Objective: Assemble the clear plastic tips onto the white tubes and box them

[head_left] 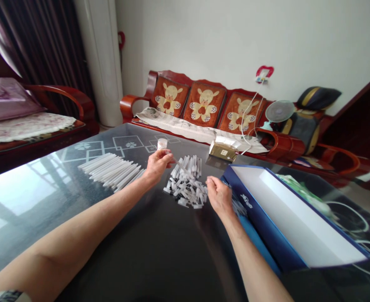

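Note:
My left hand [158,163] is closed on a thin, whitish pen barrel [182,168], which slants down to the right over the pile. My right hand [219,195] has its fingers pinched together right of the pile; whatever is between them is too small to make out. Below and between both hands lies a heap of clear and white pen caps [186,188], with some dark bits among them. Left of my left hand, many white pen barrels [109,170] lie side by side. Partly behind my right hand, thin dark sticks [239,206] lie against the blue box.
A long open blue box [298,218] with a white inside stands at the right. A small white cup [162,144] is beyond my left hand, and a tissue box [224,150] sits farther back on the dark glossy table [159,251]. A wooden sofa [187,100] stands behind.

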Demonstrator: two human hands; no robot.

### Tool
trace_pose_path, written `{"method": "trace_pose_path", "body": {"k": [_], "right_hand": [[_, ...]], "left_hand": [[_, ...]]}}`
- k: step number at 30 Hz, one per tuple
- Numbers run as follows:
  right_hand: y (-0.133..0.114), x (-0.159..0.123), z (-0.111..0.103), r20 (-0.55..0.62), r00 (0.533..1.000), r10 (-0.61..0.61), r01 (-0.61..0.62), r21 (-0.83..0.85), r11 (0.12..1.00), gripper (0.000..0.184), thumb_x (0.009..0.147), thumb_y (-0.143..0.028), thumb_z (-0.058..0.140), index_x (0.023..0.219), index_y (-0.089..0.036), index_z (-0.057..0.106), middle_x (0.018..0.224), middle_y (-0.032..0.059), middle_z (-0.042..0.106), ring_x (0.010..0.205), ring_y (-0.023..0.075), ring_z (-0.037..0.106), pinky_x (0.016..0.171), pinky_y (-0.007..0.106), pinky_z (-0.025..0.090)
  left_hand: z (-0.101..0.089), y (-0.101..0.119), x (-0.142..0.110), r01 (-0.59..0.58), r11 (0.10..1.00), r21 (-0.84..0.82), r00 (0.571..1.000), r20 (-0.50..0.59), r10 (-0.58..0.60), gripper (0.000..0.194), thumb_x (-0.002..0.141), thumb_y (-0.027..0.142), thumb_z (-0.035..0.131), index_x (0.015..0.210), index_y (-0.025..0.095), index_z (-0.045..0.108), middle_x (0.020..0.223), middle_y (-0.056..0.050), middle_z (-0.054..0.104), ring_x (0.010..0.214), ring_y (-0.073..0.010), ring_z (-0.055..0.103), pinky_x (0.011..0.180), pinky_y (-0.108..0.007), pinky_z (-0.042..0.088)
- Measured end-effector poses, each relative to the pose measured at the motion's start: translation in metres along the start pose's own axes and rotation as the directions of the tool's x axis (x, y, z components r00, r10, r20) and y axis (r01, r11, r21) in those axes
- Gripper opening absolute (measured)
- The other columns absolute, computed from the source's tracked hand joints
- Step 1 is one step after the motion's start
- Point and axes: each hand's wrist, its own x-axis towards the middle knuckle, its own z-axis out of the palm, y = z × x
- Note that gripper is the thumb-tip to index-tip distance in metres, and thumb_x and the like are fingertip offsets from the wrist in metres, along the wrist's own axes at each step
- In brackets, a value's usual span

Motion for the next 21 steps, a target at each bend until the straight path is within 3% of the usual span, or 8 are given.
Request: {"method": "trace_pose_path", "body": {"k": [4, 7, 9, 11, 13, 16, 18, 21], "right_hand": [[-0.019, 0.000, 0.023, 0.196, 0.925, 0.326, -0.380, 0.529, 0.759, 0.031, 0.076, -0.048, 0.058, 0.084, -0.019, 0.066, 0.075, 0.0048, 0.071, 0.059, 0.0165, 0.065, 0.041, 0.022, 0.045], [-0.019, 0.000, 0.028, 0.231, 0.850, 0.473, -0.475, 0.723, 0.501, 0.033, 0.061, -0.044, 0.075, 0.078, -0.018, 0.063, 0.067, 0.0017, 0.069, 0.053, 0.0122, 0.061, 0.037, 0.018, 0.040], [-0.014, 0.000, 0.026, 0.261, 0.816, 0.515, -0.490, 0.785, 0.379, 0.038, 0.054, -0.042, 0.080, 0.076, -0.017, 0.061, 0.063, -0.0006, 0.066, 0.050, 0.0100, 0.059, 0.037, 0.017, 0.041], [-0.010, 0.001, 0.024, 0.265, 0.816, 0.514, -0.479, 0.808, 0.345, 0.040, 0.052, -0.041, 0.082, 0.075, -0.017, 0.060, 0.062, -0.0022, 0.065, 0.051, 0.0092, 0.058, 0.039, 0.017, 0.042], [-0.007, 0.002, 0.023, 0.226, 0.842, 0.490, -0.443, 0.807, 0.390, 0.039, 0.053, -0.041, 0.081, 0.077, -0.017, 0.060, 0.063, -0.0029, 0.065, 0.053, 0.0091, 0.059, 0.041, 0.017, 0.043], [-0.010, 0.002, 0.025, 0.189, 0.881, 0.434, -0.400, 0.787, 0.470, 0.036, 0.058, -0.040, 0.078, 0.080, -0.017, 0.061, 0.066, -0.0028, 0.065, 0.056, 0.0097, 0.059, 0.044, 0.017, 0.043], [-0.015, 0.001, 0.029, 0.202, 0.900, 0.387, -0.384, 0.787, 0.482, 0.035, 0.060, -0.040, 0.078, 0.080, -0.017, 0.061, 0.066, -0.0033, 0.064, 0.057, 0.0098, 0.059, 0.047, 0.018, 0.044], [-0.022, -0.002, 0.034, 0.247, 0.904, 0.348, -0.381, 0.835, 0.398, 0.037, 0.057, -0.036, 0.080, 0.082, -0.018, 0.061, 0.068, -0.0041, 0.064, 0.062, 0.0103, 0.061, 0.053, 0.019, 0.048]], "left_hand": [[0.004, -0.004, -0.008, 0.103, 0.992, -0.072, 0.992, 0.078, -0.097, 0.038, 0.056, 0.033, 0.074, 0.084, 0.015, 0.057, 0.067, 0.001, 0.062, 0.063, -0.0137, 0.064, 0.052, -0.020, 0.045], [0.001, -0.013, -0.009, 0.068, 0.998, 0.002, 0.985, 0.159, -0.067, 0.033, 0.061, 0.032, 0.071, 0.084, 0.015, 0.057, 0.069, 0.000, 0.062, 0.065, -0.0158, 0.065, 0.053, -0.022, 0.047], [-0.003, -0.017, -0.008, -0.077, 0.979, 0.190, 0.962, 0.273, 0.023, 0.024, 0.068, 0.031, 0.064, 0.084, 0.014, 0.058, 0.068, -0.001, 0.062, 0.065, -0.0159, 0.064, 0.055, -0.023, 0.047], [-0.007, -0.017, -0.009, -0.377, 0.816, 0.439, 0.877, 0.452, 0.163, 0.017, 0.076, 0.028, 0.057, 0.086, 0.015, 0.062, 0.072, -0.003, 0.063, 0.067, -0.0153, 0.063, 0.059, -0.025, 0.048], [-0.008, -0.012, -0.014, -0.673, 0.459, 0.580, 0.723, 0.648, 0.240, 0.018, 0.081, 0.025, 0.052, 0.091, 0.016, 0.064, 0.079, -0.005, 0.064, 0.073, -0.0162, 0.061, 0.067, -0.028, 0.047], [-0.003, -0.002, -0.026, -0.818, 0.007, 0.575, 0.567, 0.804, 0.179, 0.022, 0.090, 0.029, 0.046, 0.097, 0.017, 0.064, 0.080, -0.007, 0.063, 0.077, -0.0181, 0.060, 0.074, -0.030, 0.046], [0.001, 0.000, -0.032, -0.819, -0.085, 0.568, 0.560, 0.822, 0.105, 0.025, 0.093, 0.031, 0.043, 0.096, 0.017, 0.063, 0.077, -0.006, 0.062, 0.073, -0.0167, 0.060, 0.070, -0.028, 0.045], [0.004, -0.004, -0.036, -0.783, -0.038, 0.621, 0.619, 0.784, 0.052, 0.028, 0.095, 0.032, 0.039, 0.095, 0.018, 0.062, 0.077, -0.004, 0.061, 0.069, -0.0145, 0.060, 0.061, -0.023, 0.042]]}}
